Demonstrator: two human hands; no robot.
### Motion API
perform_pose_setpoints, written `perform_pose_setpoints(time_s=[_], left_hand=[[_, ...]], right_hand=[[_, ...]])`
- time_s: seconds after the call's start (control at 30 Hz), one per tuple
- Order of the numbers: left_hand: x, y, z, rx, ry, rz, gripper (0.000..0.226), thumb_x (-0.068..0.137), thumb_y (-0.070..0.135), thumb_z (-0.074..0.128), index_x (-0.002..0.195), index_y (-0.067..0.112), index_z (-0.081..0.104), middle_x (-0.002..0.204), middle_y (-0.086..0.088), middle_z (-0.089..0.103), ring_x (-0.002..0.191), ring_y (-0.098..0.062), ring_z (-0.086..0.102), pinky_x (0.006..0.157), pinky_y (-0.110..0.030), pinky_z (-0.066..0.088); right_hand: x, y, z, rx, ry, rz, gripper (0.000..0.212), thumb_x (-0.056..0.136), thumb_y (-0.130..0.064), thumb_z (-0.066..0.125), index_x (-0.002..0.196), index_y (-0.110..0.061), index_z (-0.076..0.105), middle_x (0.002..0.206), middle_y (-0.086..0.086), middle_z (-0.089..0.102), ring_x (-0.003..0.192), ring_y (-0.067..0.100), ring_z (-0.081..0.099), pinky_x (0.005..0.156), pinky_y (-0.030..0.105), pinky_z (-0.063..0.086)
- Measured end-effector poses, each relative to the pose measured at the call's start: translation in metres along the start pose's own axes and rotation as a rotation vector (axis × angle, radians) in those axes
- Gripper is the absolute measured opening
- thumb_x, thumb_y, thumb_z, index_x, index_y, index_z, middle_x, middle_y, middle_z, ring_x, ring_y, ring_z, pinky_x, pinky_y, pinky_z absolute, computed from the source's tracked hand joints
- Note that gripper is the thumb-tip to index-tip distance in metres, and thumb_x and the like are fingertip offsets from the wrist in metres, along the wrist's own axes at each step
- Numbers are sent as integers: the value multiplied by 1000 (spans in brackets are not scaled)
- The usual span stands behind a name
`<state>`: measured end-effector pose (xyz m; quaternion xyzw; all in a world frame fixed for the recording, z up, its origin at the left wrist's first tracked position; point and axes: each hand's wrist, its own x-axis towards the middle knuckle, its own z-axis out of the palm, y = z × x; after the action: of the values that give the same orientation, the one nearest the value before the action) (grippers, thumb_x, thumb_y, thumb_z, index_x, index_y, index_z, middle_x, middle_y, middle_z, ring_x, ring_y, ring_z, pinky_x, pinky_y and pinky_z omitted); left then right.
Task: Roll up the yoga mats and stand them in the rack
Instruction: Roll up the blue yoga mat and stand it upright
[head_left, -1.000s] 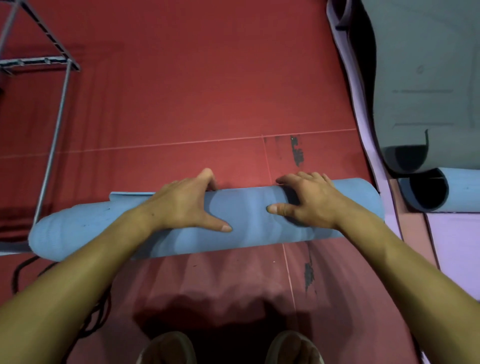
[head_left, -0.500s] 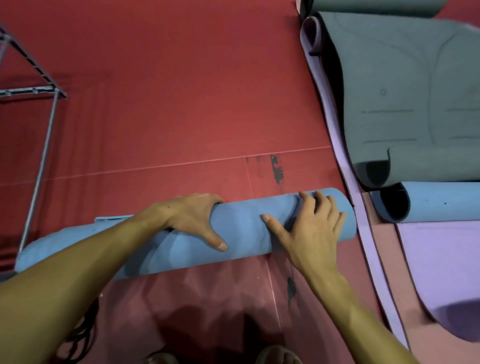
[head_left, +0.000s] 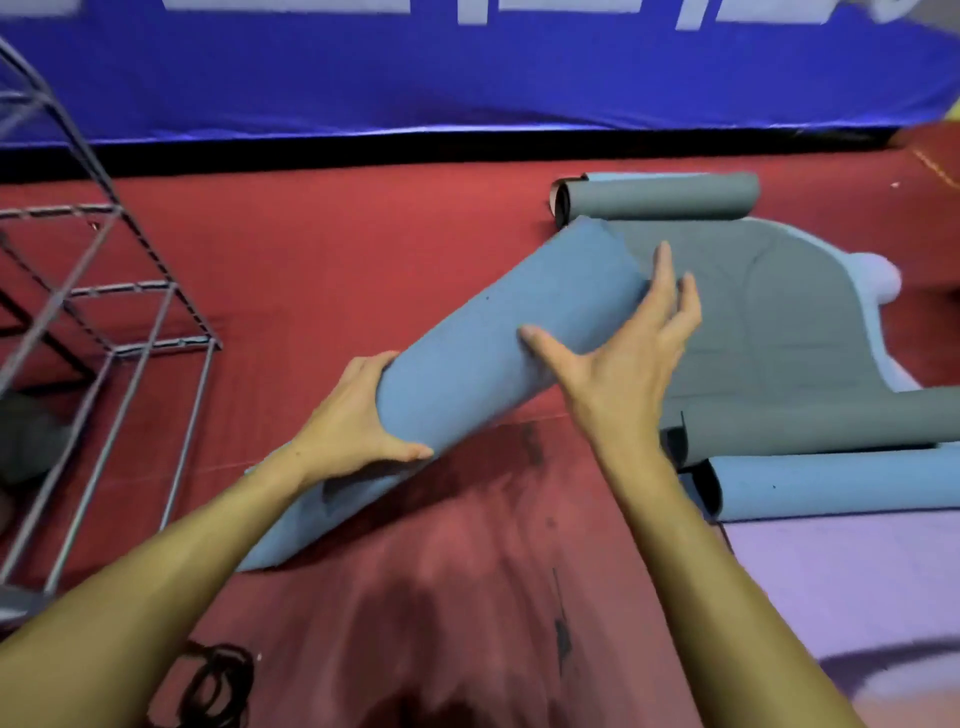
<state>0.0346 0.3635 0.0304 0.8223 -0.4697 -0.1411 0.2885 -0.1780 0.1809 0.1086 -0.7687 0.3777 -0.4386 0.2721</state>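
Note:
A rolled blue yoga mat (head_left: 493, 353) tilts up off the red floor, its far end raised toward the right and its near end low on the floor. My left hand (head_left: 358, 421) grips the roll around its middle, fingers behind and thumb in front. My right hand (head_left: 634, 348) lies against the raised part with straight, spread fingers. The metal wire rack (head_left: 119, 317) stands at the left, apart from the mat.
A grey mat (head_left: 779, 322), curled at both ends, lies on the right over a lilac mat (head_left: 841, 571). Another blue roll (head_left: 841, 483) lies beside it. A black cable (head_left: 218, 686) coils near my left arm. A blue banner (head_left: 467, 67) lines the far wall.
The blue roll lay flat on the floor under both hands; now its right end is lifted and it tilts. My view has swung up toward the wall.

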Motion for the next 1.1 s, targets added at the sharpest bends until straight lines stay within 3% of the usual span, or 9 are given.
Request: perform_pose_setpoints(time_s=[0.07,0.23,0.3,0.43,0.5,0.63,0.73,0.87,1.1], left_hand=[[-4,22,-20,-76,131,24,123,48,54,101,151,23,42,141,3,46,127,-6,42,111,-30,39],[-27,71,-36,-304,361,-4,123,45,49,104,148,25,41,144,6,49,130,-8,50,107,-29,42],[-45,76,-26,-423,415,-62,124,43,49,105,146,28,38,143,9,51,128,-7,53,105,-30,45],[-87,66,-2,-570,411,-137,129,37,61,101,144,41,32,145,11,52,129,-4,56,110,-44,50],[-92,66,-14,-578,402,-69,137,41,61,102,154,40,28,156,15,45,141,-1,48,115,-46,47],[-79,96,-96,-581,400,155,149,56,34,104,167,35,5,161,20,40,145,-2,45,117,-41,46],[-70,127,-170,-535,396,357,150,63,22,103,167,37,-4,163,2,39,145,-13,49,115,-39,47],[-67,144,-219,-433,330,427,132,66,30,98,166,43,12,153,34,39,142,4,45,107,-24,49],[-66,125,-225,-207,343,482,100,67,43,96,153,34,45,153,10,49,141,-20,51,114,-52,46]], right_hand=[[37,-35,-24,214,-13,-51,125,62,-60,95,162,-23,30,162,13,27,152,20,27,122,18,24],[78,-135,-59,237,53,-350,80,68,-51,92,132,-16,57,137,7,52,123,-13,39,101,11,38],[67,-164,-58,223,2,-447,75,68,-48,93,127,-17,59,138,7,50,125,-9,42,98,8,39],[20,-172,-52,164,-148,-564,80,66,-55,93,131,-22,58,145,0,44,134,14,49,94,41,57],[12,-172,-56,143,-164,-614,78,67,-59,91,128,-23,59,141,-3,47,127,19,53,87,46,58],[21,-193,-57,145,-278,-668,71,72,-61,89,125,-24,63,132,-5,52,122,17,57,92,47,55],[24,-203,-48,227,-291,-670,63,77,-51,90,125,-17,67,127,3,54,123,13,56,106,35,48],[27,-211,-34,240,-249,-645,63,76,-53,90,124,-21,68,132,4,50,129,15,53,108,33,47],[19,-214,-32,309,-368,-639,58,76,-44,93,124,-22,68,152,0,45,145,8,43,107,37,50]])
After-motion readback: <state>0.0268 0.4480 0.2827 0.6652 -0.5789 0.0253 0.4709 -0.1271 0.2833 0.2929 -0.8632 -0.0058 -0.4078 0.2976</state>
